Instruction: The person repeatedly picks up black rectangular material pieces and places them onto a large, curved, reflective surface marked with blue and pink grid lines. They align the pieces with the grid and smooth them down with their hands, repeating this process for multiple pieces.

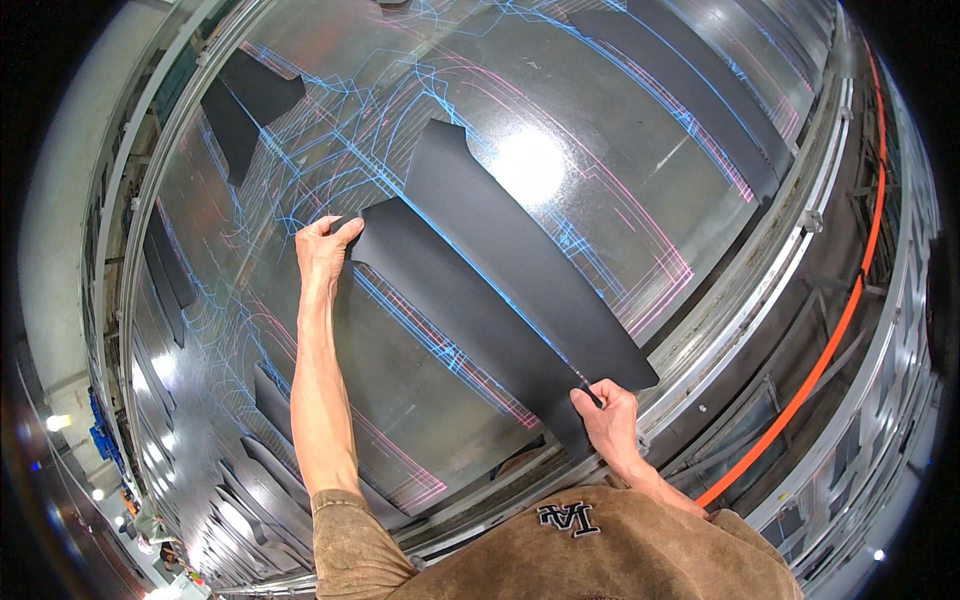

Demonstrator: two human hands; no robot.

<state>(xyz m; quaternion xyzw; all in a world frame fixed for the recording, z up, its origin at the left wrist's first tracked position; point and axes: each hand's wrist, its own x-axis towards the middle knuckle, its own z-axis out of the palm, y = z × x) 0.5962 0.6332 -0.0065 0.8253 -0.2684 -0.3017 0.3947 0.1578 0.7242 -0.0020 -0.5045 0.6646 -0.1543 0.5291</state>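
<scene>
My left hand (pixel 325 242) pinches the upper left corner of a long dark grey sheet piece (pixel 445 300), thumb on top. My right hand (pixel 612 420) is closed at that piece's lower right end, gripping its edge, which looks slightly lifted there; the fingertips are partly hidden. A second long dark piece (pixel 530 270) lies alongside to the right, with a narrow seam lit by a blue line between the two. Both rest on a grey metal table (pixel 660 230) covered in blue and pink outline lines.
More dark cut pieces lie at the upper left (pixel 240 100), upper right (pixel 700 90) and lower left (pixel 275 470). A metal rail (pixel 810 225) borders the table on the right, with an orange hose (pixel 840 340) beyond it. Blue objects (pixel 105 435) stand off the left side.
</scene>
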